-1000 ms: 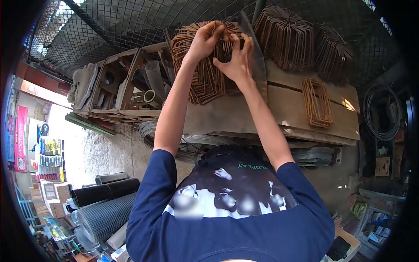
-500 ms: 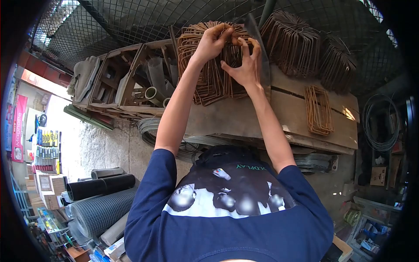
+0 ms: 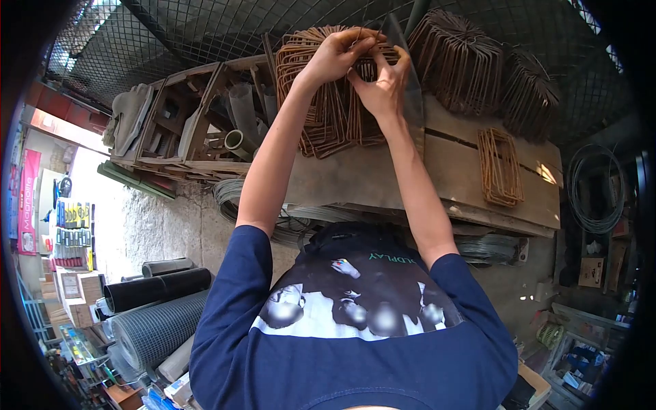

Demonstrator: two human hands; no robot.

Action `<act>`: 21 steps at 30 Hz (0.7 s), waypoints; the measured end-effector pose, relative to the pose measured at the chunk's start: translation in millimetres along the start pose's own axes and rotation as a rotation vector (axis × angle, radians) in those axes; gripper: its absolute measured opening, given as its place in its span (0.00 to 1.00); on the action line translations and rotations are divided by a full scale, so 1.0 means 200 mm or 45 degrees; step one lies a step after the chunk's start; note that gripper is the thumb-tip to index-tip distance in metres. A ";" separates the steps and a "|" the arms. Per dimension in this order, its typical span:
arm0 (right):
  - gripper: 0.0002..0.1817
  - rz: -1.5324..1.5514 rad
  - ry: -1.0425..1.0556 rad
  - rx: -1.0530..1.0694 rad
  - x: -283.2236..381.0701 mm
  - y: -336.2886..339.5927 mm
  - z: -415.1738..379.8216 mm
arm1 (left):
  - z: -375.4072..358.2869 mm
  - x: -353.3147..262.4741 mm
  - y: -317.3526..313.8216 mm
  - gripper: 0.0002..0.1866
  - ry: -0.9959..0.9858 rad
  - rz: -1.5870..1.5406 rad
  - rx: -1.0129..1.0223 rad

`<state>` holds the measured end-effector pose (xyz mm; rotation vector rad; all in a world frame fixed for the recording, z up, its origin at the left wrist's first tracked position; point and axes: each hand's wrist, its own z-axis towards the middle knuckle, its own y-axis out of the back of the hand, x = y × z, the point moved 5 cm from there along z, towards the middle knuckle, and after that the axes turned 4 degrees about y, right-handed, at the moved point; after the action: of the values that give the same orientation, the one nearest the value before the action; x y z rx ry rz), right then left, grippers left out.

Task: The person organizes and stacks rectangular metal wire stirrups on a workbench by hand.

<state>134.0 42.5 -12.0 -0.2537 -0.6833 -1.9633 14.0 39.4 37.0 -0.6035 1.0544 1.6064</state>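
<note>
A bundle of rusty rebar stirrups (image 3: 321,126), bent into rectangles, stands on the wooden bench in front of me. At its top right, my left hand (image 3: 342,56) is closed in a pinch; thin dark strands show near the fingertips, but what it grips is too small to make out. Just right of it, my right hand (image 3: 384,85) is against the bundle's upper edge. Its thumb and bent fingers are spread apart, with the index fingertip close to my left fingers. Parts of the stirrups are hidden behind both hands.
Darker stirrup bundles (image 3: 458,65) stand at the back right. A small rusty stirrup stack (image 3: 499,167) lies on the bench (image 3: 451,167). Wooden shelving (image 3: 181,126) is at left, wire coils (image 3: 495,249) sit underneath, and mesh rolls (image 3: 160,328) lie lower left.
My left hand has shifted slightly right and up, and its fingers now reach over toward my right hand. My right thumb and index finger have come up nearer to the left fingertips.
</note>
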 end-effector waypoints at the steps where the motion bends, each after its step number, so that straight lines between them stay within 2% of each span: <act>1: 0.32 0.041 -0.008 0.021 0.00 0.01 0.01 | 0.00 0.01 0.00 0.12 -0.003 0.000 -0.005; 4: 0.31 0.114 -0.039 0.055 -0.03 -0.01 0.04 | -0.01 0.02 0.01 0.12 -0.016 -0.148 -0.050; 8: 0.31 0.008 -0.025 0.126 0.02 -0.01 0.01 | -0.02 0.06 0.02 0.13 0.002 -0.089 -0.068; 14: 0.29 -0.199 0.100 0.090 0.06 0.00 -0.05 | -0.05 0.09 0.03 0.13 0.044 0.038 -0.067; 16: 0.35 -0.223 0.174 0.129 0.06 0.02 -0.04 | -0.05 0.09 0.04 0.13 0.031 0.018 -0.074; 17: 0.35 -0.222 0.184 0.127 0.05 0.02 -0.03 | -0.04 0.09 0.04 0.12 0.000 -0.085 -0.079; 18: 0.40 -0.263 0.120 0.102 0.06 0.04 -0.03 | -0.05 0.07 0.03 0.12 -0.026 -0.190 -0.081; 19: 0.45 -0.304 0.053 0.078 0.07 0.06 -0.05 | -0.05 0.06 0.04 0.12 -0.022 -0.091 -0.101; 21: 0.47 -0.168 -0.015 0.102 0.06 0.05 -0.09 | -0.03 0.04 0.04 0.13 -0.020 -0.069 -0.061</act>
<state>139.3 18.9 -16.9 -0.1750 -0.8024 -2.0551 2.8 37.2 30.2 -0.6457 0.9824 1.5902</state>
